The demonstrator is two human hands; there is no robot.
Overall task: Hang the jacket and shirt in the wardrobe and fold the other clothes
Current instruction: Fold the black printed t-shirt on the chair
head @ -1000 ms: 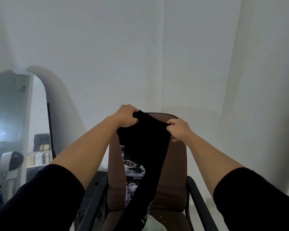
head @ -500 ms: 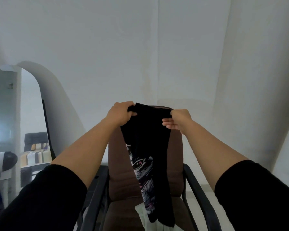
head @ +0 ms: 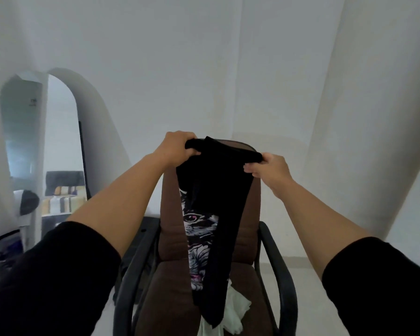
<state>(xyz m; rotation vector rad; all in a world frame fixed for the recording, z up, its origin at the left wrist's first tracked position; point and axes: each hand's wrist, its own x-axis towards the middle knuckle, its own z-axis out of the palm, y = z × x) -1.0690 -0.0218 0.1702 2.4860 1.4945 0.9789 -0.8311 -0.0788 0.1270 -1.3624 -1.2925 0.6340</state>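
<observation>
white walls all round, mirror (head: 44, 151) leaning at left, brown chair (head: 170, 238) dead ahead. left hand (head: 177, 147) and right hand (head: 270, 169) each clenched on a top corner of a black tee (head: 216, 190) — held up in front of the chair back, hanging in a narrow strip, cat print partly showing, hem just above the seat. white garment (head: 235, 309) lies crumpled on the seat under it. progress, my read: early — tee not yet folded, white piece untouched. no wardrobe, jacket or hanger in view, so hanging status unknown.
</observation>
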